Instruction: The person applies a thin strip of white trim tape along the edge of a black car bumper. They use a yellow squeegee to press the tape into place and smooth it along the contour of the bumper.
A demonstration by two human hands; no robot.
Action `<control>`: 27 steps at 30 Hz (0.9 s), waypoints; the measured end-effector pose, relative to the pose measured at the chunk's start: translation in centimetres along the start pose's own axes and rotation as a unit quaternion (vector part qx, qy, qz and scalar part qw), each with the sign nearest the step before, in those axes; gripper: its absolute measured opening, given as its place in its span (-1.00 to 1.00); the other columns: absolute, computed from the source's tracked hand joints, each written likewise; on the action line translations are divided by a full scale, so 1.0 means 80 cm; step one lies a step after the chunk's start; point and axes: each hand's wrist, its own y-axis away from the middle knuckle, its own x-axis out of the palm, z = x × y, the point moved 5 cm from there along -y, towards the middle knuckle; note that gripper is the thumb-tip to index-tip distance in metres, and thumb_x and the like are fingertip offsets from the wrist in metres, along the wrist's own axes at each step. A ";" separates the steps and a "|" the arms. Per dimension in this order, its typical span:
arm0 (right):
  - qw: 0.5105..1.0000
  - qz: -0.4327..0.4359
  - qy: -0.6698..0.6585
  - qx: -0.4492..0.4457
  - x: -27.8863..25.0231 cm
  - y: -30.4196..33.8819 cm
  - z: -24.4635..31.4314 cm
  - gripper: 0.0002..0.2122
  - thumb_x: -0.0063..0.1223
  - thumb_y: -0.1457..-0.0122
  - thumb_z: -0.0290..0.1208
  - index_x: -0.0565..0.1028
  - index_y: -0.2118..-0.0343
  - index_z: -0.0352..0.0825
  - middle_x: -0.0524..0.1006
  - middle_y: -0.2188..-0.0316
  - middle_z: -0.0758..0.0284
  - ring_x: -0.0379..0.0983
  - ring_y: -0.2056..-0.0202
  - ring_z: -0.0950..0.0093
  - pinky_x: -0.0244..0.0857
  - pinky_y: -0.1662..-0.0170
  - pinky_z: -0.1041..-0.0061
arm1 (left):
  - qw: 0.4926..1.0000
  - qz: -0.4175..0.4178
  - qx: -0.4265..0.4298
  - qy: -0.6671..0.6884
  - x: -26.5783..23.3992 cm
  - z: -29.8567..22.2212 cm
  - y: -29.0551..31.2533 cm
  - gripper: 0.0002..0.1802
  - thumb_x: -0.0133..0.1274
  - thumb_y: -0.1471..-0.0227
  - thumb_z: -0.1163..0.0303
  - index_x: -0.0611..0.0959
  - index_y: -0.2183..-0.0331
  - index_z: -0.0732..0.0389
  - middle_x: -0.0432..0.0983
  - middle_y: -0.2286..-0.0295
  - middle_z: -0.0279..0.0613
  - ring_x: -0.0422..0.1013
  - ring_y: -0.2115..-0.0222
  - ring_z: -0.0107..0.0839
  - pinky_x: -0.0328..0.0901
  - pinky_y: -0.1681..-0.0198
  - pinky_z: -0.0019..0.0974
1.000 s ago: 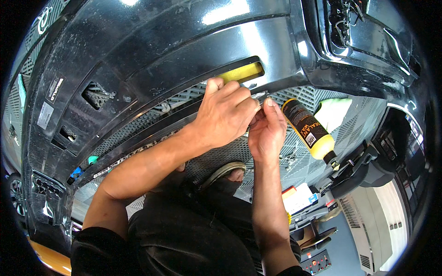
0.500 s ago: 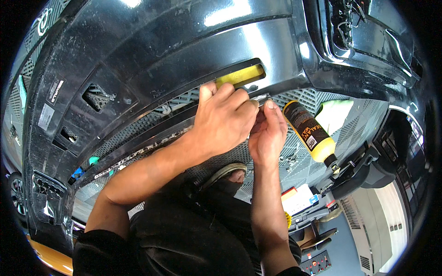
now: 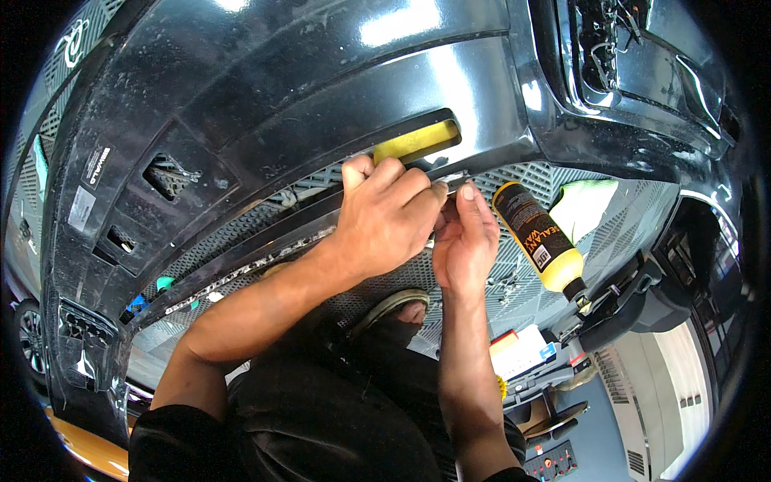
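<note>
The lower bumper strip (image 3: 277, 241) slants up rightward behind your curled left hand (image 3: 387, 215) — nearer than your right hand (image 3: 466, 245); whether either grips anything, I can't tell.

From 8 round through 12 to 2 o'clock, the view is filled by a glossy black car bumper cover (image 3: 321, 96). By its near edge, the left hand (image 3: 387, 215) is held with fingers bent; at its 1 o'clock, a slot is seen with a yellow surface (image 3: 416, 143) inside. The right hand (image 3: 466, 245) is placed just beside, fingers curled; whatever is pinched there is hidden. At 3 o'clock, a yellow-and-black bottle (image 3: 544, 241) is seen, with a pale green cloth (image 3: 586, 207) at its 2 o'clock. At 6 o'clock, a shoe (image 3: 384, 309) is partly covered.
</note>
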 end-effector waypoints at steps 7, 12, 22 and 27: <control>1.000 -0.012 0.006 0.002 0.005 0.001 0.000 -0.73 -0.01 -0.54 -0.37 0.55 -0.07 -0.48 0.62 0.13 0.35 0.51 0.22 0.60 0.45 0.12 0.55 | 1.000 0.013 -0.011 0.024 0.005 0.004 0.000 -0.77 0.38 0.05 0.42 0.79 0.26 0.07 0.53 0.42 -0.46 0.39 0.39 -0.39 0.04 0.16 -0.09; 0.999 -0.016 0.027 -0.020 -0.003 -0.001 -0.007 -0.73 0.00 -0.54 -0.34 0.57 -0.02 -0.47 0.59 0.21 0.43 0.42 0.27 0.68 0.35 0.18 0.64 | 1.000 0.020 -0.013 0.010 0.006 0.002 -0.002 -0.76 0.38 0.06 0.42 0.78 0.25 0.06 0.54 0.42 -0.45 0.39 0.39 -0.38 0.05 0.16 -0.08; 0.997 -0.042 0.057 -0.035 -0.003 0.000 -0.012 -0.72 -0.02 -0.56 -0.31 0.61 0.06 -0.46 0.55 0.29 0.49 0.36 0.31 0.73 0.25 0.26 0.68 | 1.000 0.002 -0.009 -0.012 0.011 0.000 -0.005 -0.84 0.26 0.04 0.35 0.76 0.33 0.13 0.43 0.47 -0.43 0.36 0.36 -0.39 0.09 0.15 -0.06; 0.995 -0.059 0.059 -0.047 0.001 0.000 -0.012 -0.70 -0.02 -0.56 -0.29 0.61 0.06 -0.47 0.58 0.29 0.46 0.38 0.30 0.72 0.26 0.26 0.68 | 1.000 0.003 -0.012 -0.010 0.014 0.000 -0.007 -0.85 0.26 0.03 0.33 0.77 0.35 0.14 0.43 0.48 -0.43 0.35 0.37 -0.38 0.09 0.18 -0.06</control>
